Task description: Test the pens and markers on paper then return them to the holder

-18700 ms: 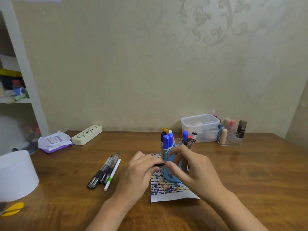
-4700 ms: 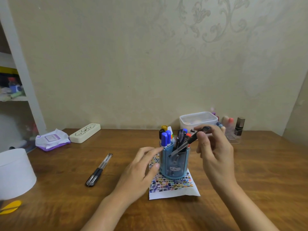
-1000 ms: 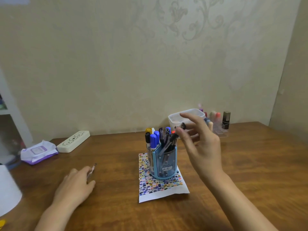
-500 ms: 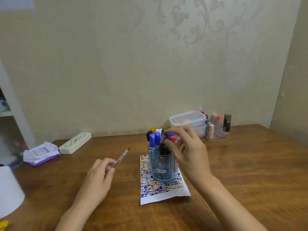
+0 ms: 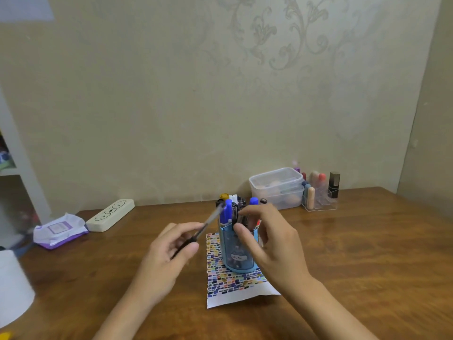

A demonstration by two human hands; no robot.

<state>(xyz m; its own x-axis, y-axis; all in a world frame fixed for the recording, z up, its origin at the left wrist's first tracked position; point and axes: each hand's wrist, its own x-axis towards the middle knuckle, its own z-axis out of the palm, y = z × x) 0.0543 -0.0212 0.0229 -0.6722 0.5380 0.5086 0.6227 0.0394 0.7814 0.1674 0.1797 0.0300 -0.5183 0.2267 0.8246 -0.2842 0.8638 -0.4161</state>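
1. The wooden table [image 5: 355, 253] spans the lower part of the view and carries every item below.
2. A white cylinder [image 5: 12, 288] stands at the table's left edge, cut off by the frame.
3. The paper [image 5: 232, 290], covered in coloured test marks, lies at the table's centre, under the holder.
4. A clear lidded container [image 5: 277, 187] sits at the back against the wall, with a clear organiser [image 5: 321, 200] of cosmetics just beside it on the right.
5. A purple wipes packet [image 5: 58, 229] and a cream case [image 5: 110, 214] lie at the back left, touching or nearly so.
6. The blue holder [image 5: 237, 256] stands upright on the paper and contains several pens and markers [image 5: 229, 209].
7. The right hand [image 5: 272, 241] is at the holder's rim, thumb and fingers curled around the tops of the pens inside; the exact item gripped cannot be determined.
8. The left hand [image 5: 169, 253] pinches 1 pen [image 5: 206, 227] between thumb and fingers, just left of the holder. The pen tilts up and to the right, its upper end beside the blue marker caps.
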